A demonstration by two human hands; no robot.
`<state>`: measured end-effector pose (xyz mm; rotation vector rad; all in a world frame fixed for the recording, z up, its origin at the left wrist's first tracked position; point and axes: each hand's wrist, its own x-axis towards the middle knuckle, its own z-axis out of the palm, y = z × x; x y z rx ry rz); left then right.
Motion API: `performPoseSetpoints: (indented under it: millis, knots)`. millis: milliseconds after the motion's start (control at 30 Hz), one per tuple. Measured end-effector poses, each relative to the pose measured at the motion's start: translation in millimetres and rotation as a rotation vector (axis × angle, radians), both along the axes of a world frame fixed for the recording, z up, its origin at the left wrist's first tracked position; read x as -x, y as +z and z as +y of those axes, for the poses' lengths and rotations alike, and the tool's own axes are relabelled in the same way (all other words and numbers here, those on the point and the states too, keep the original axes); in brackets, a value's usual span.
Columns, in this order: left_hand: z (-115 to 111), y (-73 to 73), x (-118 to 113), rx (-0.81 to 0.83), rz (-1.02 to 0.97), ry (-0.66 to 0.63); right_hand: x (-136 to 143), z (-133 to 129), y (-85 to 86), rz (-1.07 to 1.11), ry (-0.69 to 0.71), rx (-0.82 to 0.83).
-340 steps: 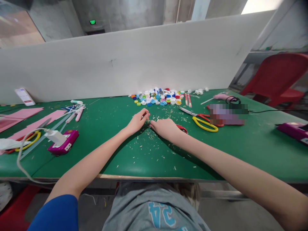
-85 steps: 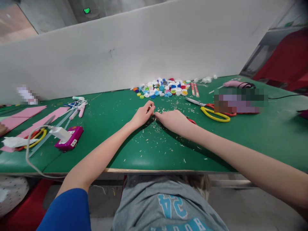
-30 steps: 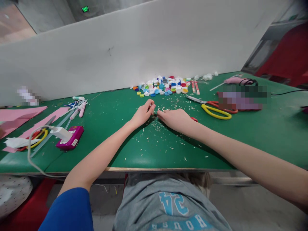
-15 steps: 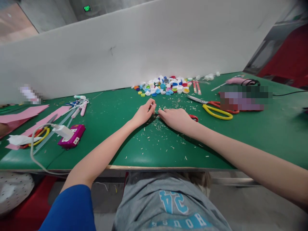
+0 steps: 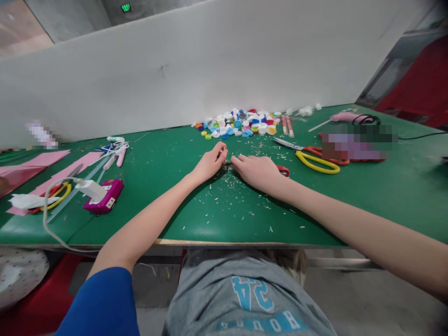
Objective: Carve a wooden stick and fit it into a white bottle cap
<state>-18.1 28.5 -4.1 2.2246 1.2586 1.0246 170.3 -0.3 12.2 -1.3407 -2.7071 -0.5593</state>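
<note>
Over table [image 5: 150, 168], left hand [image 5: 211, 163] curled, grip unclear; right hand [image 5: 256, 171] palm-down around red-handled tool [image 5: 283, 168]

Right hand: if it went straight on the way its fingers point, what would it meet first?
Likely the left hand, just across a narrow gap from the right hand; a thin dark tip shows between them, perhaps held; depth is unclear.

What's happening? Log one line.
left hand: curled, hold unclear; right hand: curled, hold unclear; dark tip: between hands; scraps: scattered around; caps: heaped beyond
</note>
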Motion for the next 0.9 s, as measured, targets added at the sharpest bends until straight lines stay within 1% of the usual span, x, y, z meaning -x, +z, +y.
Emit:
performPoseSetpoints:
  millis: [233, 633, 900]
  knots:
    - [3, -2.1, 1, -0.002, 0.005, 0.010, 2, -2, 3.2, -0.016, -0.023, 0.007]
    - [1, 0.5, 0, 0.017, 0.002, 0.024, -1, 9, 3.4, 0.011, 0.004, 0.072]
    - [0, -0.3, 0, 0.018, 0.000, 0.024, -1, 14, 2.2, -0.001, 0.006, 0.072]
